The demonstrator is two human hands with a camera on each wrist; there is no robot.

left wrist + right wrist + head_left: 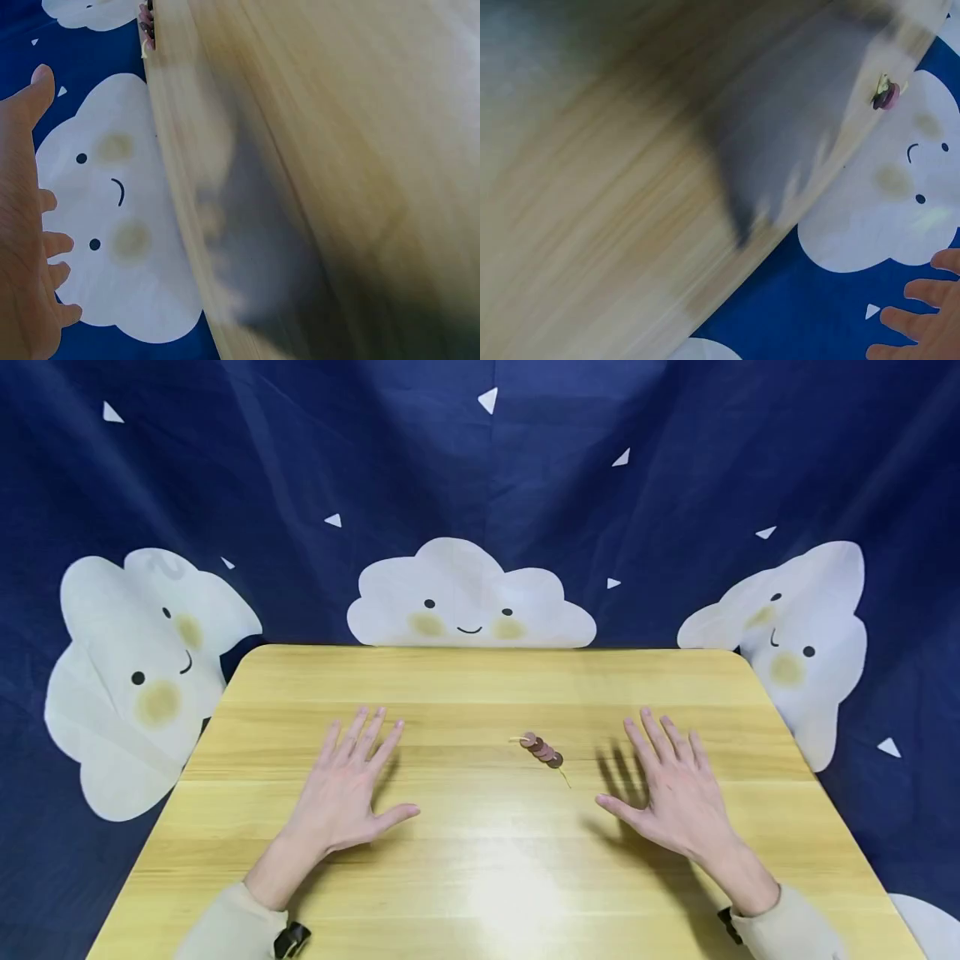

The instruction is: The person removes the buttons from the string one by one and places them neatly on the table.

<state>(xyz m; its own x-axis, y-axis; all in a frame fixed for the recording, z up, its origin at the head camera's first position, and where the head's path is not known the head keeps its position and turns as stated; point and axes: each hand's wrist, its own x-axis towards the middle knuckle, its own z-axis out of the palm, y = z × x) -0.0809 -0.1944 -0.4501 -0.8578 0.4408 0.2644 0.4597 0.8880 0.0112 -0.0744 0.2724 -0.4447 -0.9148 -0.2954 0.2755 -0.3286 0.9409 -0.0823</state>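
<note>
A short row of several reddish-brown discs [542,749], threaded on a pale string, lies on the wooden table [480,685] right of centre. String ends stick out on both sides of the row. My left hand [347,793] is held above the table to its left, palm down, fingers straight and spread, holding nothing. To its right, my right hand [678,797] hovers likewise with spread fingers and a shadow beneath. Neither hand touches the discs. Both wrist views catch the discs small near the table's far edge.
A dark blue cloth [480,460] printed with white clouds and small triangles hangs behind and beside the table. A smiling cloud [468,597] shows just past the far edge. Black straps [291,938] sit at the sleeve cuffs.
</note>
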